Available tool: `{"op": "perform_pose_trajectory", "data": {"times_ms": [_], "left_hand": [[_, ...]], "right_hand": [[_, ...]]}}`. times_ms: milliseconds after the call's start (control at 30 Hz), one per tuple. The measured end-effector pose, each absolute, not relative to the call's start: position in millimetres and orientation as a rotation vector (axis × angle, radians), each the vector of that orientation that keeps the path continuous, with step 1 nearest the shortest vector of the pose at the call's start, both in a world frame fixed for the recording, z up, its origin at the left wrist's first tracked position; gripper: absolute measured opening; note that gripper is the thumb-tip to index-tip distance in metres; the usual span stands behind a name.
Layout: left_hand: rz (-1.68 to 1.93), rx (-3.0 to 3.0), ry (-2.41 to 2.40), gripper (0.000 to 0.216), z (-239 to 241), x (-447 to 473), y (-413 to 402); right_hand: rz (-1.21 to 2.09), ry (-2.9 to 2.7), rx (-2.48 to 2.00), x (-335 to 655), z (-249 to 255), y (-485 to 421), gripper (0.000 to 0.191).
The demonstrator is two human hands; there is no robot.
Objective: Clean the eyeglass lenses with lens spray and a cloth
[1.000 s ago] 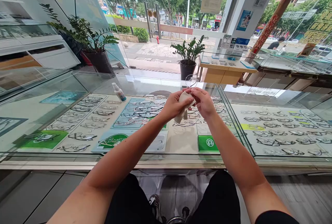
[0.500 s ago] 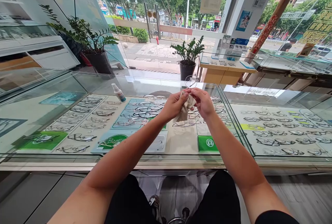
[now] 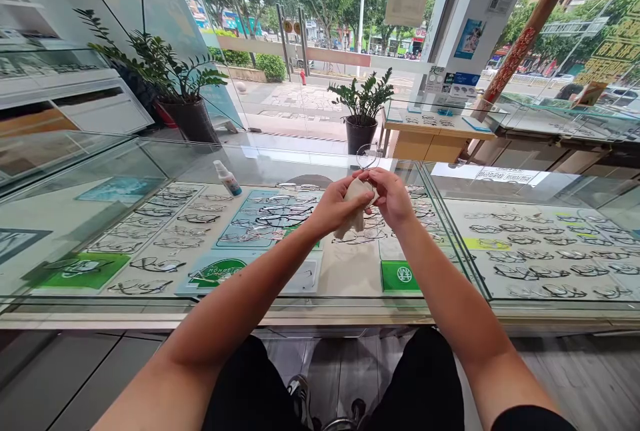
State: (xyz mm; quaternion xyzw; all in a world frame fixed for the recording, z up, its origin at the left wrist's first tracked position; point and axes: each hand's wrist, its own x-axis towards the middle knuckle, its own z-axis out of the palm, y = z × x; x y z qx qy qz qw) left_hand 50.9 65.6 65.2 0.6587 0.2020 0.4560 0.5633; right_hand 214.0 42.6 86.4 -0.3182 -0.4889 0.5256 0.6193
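Both my hands meet above the glass display counter point(image 3: 350, 284). My left hand point(image 3: 337, 203) is closed on a beige cloth point(image 3: 357, 194), its thumb lying across the bunched fabric. A loose end of the cloth hangs below the fingers. My right hand point(image 3: 393, 196) pinches a pair of glasses point(image 3: 367, 156) with a thin rim, and one round lens rises above the fingertips. The rest of the glasses is hidden by the cloth and my fingers.
A white spray bottle point(image 3: 227, 178) stands on the counter to the left. Under the glass lie several rows of eyeglasses point(image 3: 285, 211) and a green card point(image 3: 401, 276). Past the counter are a potted plant point(image 3: 361, 111) and a wooden display table point(image 3: 415, 144).
My left thumb has shifted across the cloth, which now bunches higher around the glasses. My right hand stays almost in place with the glasses.
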Motion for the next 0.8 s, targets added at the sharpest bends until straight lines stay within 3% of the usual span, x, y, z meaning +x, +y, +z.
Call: {"op": "perform_pose_trajectory", "data": {"times_ms": [367,800], "left_hand": [[1.122,1.564,0.453,0.07,69,55,65],[1.086,1.621,0.448,0.057,72,49,64]], "right_hand": [[1.203,-1.153,-0.701,214,84,44,0.028],[1.219,-1.125,-0.763,217,85,44,0.035]]}}
